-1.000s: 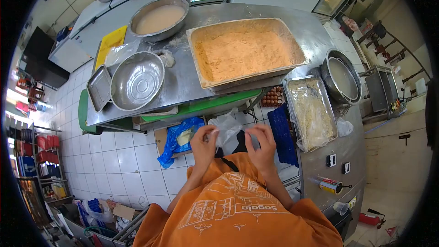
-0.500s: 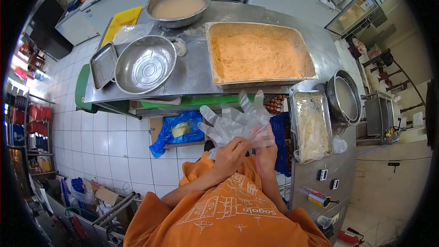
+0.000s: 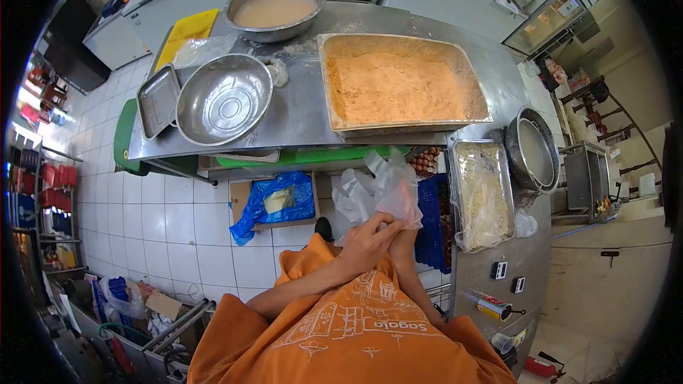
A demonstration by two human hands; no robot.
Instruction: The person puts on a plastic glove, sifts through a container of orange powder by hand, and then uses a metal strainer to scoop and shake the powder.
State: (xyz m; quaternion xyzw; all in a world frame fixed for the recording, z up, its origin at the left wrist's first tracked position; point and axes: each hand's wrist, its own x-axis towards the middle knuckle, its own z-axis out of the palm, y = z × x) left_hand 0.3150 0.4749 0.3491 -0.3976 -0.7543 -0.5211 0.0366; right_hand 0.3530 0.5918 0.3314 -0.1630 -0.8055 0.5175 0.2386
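My left hand is closed in a pinch on the cuff of a clear plastic glove. My right hand is partly inside that glove, its fingers pointing forward and blurred by the plastic. The glove's finger ends stand loose and crumpled beyond my fingertips. A second clear plastic glove hangs beside it on the left, its far end limp. Both hands are in front of my orange shirt, short of the table edge.
The steel table bears a deep pan of orange powder, an empty metal bowl and a bowl of cloudy liquid. At right are a tray of pale crumbs and another bowl. Below sits a blue-bagged box.
My right hand has gone deeper into the glove, and the glove has bunched up around it. My left hand has shifted slightly right along the cuff. The second glove has drooped.
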